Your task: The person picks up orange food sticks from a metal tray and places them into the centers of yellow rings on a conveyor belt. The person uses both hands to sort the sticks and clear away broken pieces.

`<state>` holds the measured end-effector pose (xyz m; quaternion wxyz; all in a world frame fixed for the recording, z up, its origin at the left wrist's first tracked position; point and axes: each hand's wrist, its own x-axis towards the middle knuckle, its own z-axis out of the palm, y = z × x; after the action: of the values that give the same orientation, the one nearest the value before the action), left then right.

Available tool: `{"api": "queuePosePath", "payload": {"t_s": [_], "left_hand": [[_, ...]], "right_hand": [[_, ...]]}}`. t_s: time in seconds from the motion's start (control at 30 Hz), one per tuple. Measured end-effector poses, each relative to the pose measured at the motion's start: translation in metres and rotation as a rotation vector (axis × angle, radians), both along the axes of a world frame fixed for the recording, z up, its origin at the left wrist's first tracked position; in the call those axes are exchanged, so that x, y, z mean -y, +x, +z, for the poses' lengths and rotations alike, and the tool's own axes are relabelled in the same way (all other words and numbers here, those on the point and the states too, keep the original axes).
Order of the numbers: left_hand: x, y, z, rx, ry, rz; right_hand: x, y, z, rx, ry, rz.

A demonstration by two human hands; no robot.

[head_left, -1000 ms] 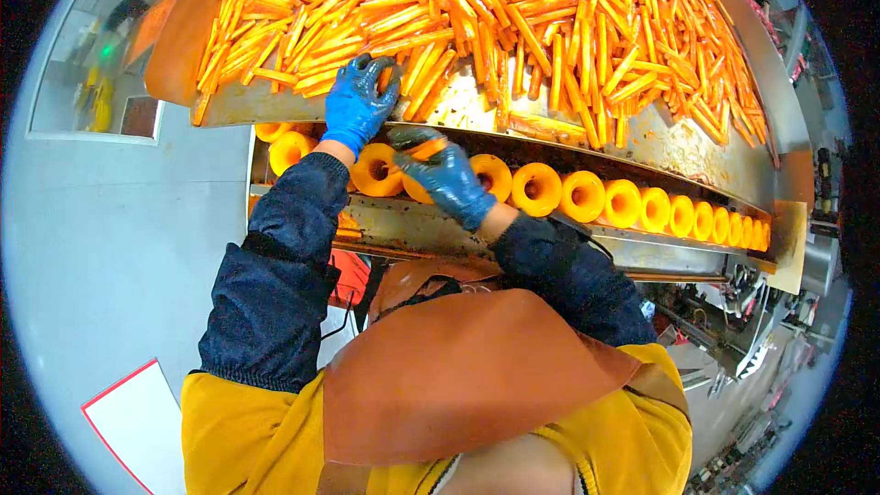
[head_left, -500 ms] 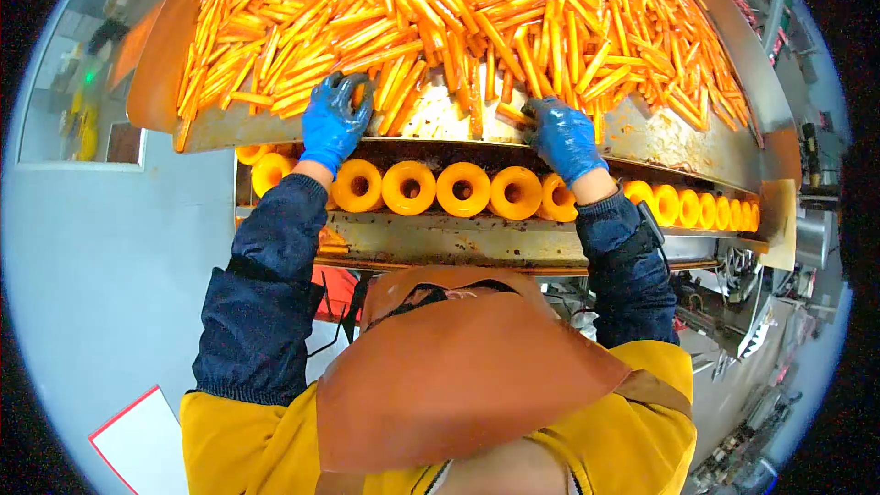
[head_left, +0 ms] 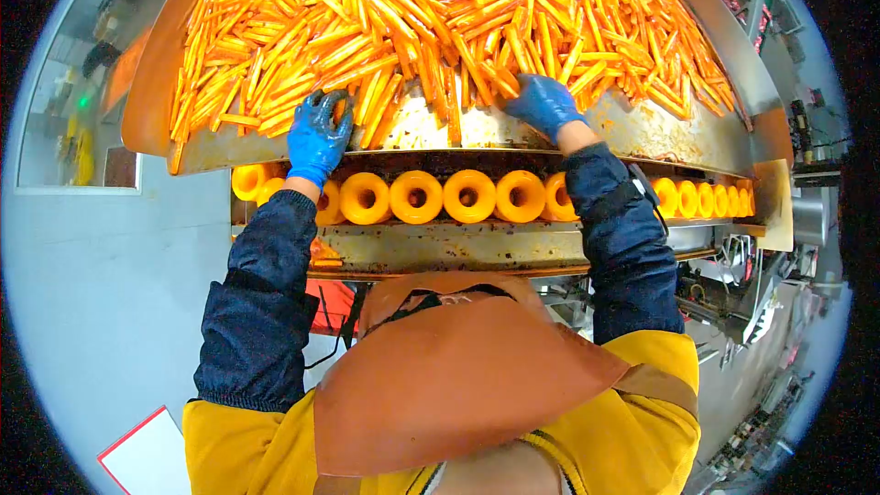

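Observation:
Orange sticks [head_left: 367, 18] lie heaped on a metal tray [head_left: 422, 128]. My left hand [head_left: 319, 136], in a blue glove, is at the near edge of the heap with its fingers curled; an orange piece shows between thumb and fingers. My right hand [head_left: 544, 106], gloved the same way, reaches into the heap from the right, its fingertips against the sticks. Whether it holds one is hidden.
Below the tray runs a row of yellow-orange rings [head_left: 468, 196], with a metal ledge [head_left: 440, 246] under them. A brown apron [head_left: 458, 385] hangs in front of me. Machinery stands at the right, and a white board with a red edge [head_left: 151, 454] is at the lower left.
My right hand has moved up and left into the sticks, its fingers now pointing left. My left hand has shifted slightly down and left. Sticks near my right hand have been pushed inward.

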<state>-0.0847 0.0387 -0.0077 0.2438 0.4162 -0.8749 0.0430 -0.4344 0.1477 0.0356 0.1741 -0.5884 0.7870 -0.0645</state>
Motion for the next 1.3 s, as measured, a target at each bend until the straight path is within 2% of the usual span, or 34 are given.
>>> {"api": "queuePosePath", "payload": {"t_s": [0.1,0.17,0.23,0.27,0.3,0.37,0.4,0.47,0.53,0.67,0.77,0.9,0.97,1.0,1.03,1.1,1.13,1.23,1.3], "left_hand": [[-0.009,-0.008,0.017,-0.089,0.095,0.081],[-0.009,-0.008,0.018,-0.089,0.106,0.082],[-0.008,-0.009,0.017,-0.084,0.088,0.077],[-0.008,-0.008,0.016,-0.079,0.071,0.073],[-0.009,-0.008,0.016,-0.076,0.074,0.074],[-0.009,-0.008,0.016,-0.103,0.068,0.05],[-0.008,-0.007,0.015,-0.098,0.077,0.052],[-0.006,-0.007,0.013,-0.095,0.08,0.058],[-0.005,-0.006,0.012,-0.089,0.081,0.063],[-0.005,-0.003,0.009,-0.071,0.098,0.052],[-0.002,-0.004,0.009,-0.072,0.091,0.05],[-0.006,-0.007,0.013,-0.061,0.117,0.086],[-0.008,-0.008,0.015,-0.071,0.111,0.088],[-0.008,-0.008,0.016,-0.079,0.106,0.087],[-0.008,-0.007,0.016,-0.08,0.104,0.089],[-0.008,-0.007,0.015,-0.095,0.095,0.081],[-0.008,-0.008,0.015,-0.097,0.095,0.085],[-0.008,-0.007,0.015,-0.096,0.08,0.081],[-0.006,-0.007,0.014,-0.088,0.086,0.065]], "right_hand": [[-0.012,-0.024,0.002,0.214,-0.051,-0.174],[-0.02,-0.028,0.002,0.252,-0.128,-0.25],[-0.035,-0.022,0.017,0.867,-0.474,-0.441],[-0.04,-0.018,0.02,0.93,-0.596,-0.465],[-0.046,-0.009,0.023,0.932,-0.592,-0.467],[-0.059,0.015,0.03,1.2,-0.823,-0.368],[-0.067,0.026,0.029,1.353,-0.705,-0.295],[-0.076,0.069,0.024,1.512,-0.663,-0.415],[-0.082,0.107,0.021,1.606,-0.569,-0.378],[-0.076,0.152,-0.02,1.496,-0.297,-0.208],[-0.078,0.155,-0.039,1.425,-0.257,-0.178],[-0.083,0.143,-0.024,1.344,-0.253,-0.176],[-0.08,0.14,-0.031,1.08,-0.175,-0.021],[-0.081,0.14,-0.011,1.21,-0.158,-0.041],[-0.08,0.14,-0.012,1.209,-0.158,-0.038],[-0.078,0.138,-0.023,1.491,-0.195,-0.126],[-0.077,0.134,-0.033,1.422,-0.147,-0.131],[-0.076,0.137,-0.03,1.479,-0.02,-0.136],[-0.075,0.151,-0.022,1.528,-0.119,-0.14]]}}
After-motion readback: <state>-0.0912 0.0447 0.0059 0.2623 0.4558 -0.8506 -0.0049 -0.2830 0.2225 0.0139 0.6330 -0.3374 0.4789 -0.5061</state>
